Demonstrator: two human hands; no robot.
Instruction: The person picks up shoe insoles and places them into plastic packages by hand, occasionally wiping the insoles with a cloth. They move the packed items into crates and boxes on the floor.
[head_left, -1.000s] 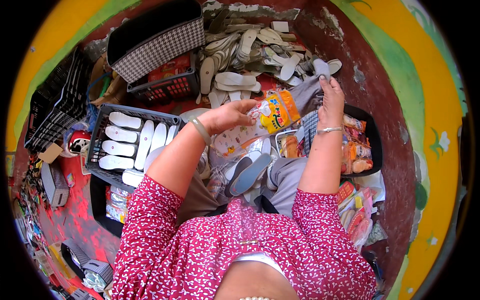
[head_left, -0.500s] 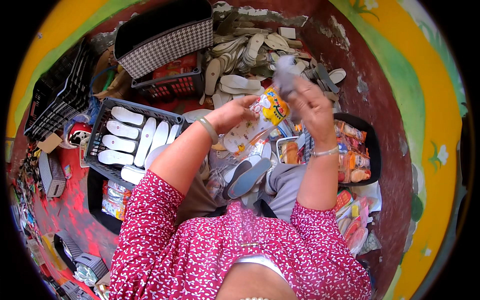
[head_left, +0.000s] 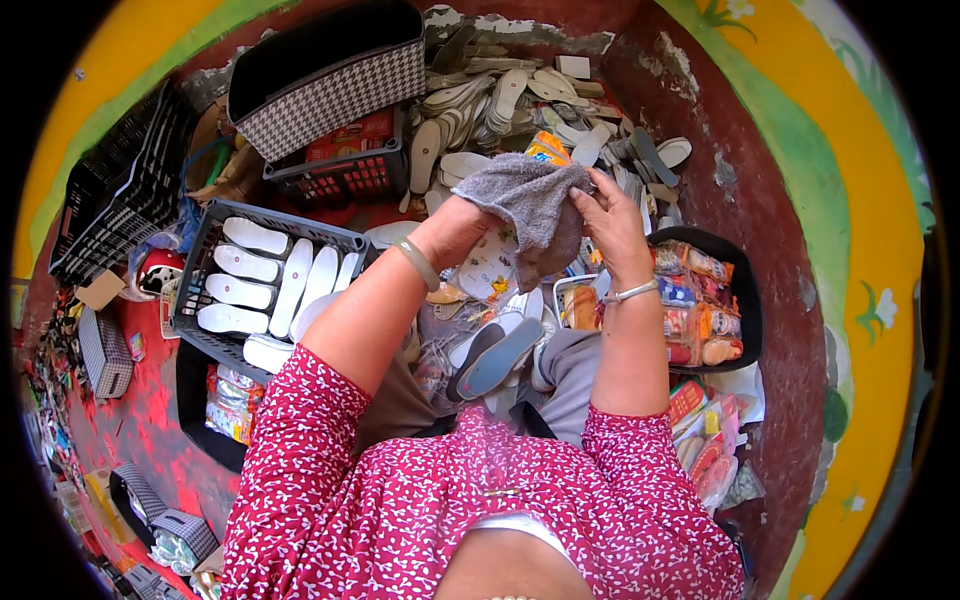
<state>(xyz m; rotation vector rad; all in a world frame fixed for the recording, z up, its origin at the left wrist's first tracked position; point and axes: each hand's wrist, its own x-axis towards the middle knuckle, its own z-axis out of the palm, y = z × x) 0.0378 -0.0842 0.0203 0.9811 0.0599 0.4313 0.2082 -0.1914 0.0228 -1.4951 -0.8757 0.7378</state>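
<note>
As the right hand [head_left: 615, 228] pinches a grey cloth [head_left: 535, 210], the left hand [head_left: 453, 233] lies partly under it.
Beyond both hands spreads a heap of insoles [head_left: 510, 92]; left of the left hand sits a dark grey crate [head_left: 220, 351] of white insoles [head_left: 240, 290], and right of the right hand a black bin [head_left: 751, 295] of wrapped packets [head_left: 718, 322]. Between the hands, the cloth drapes over a packet [head_left: 547, 149], its orange end beyond the right fingertips and its white printed part beside the left hand. Whether the hidden left fingers grip it, I cannot tell.
</note>
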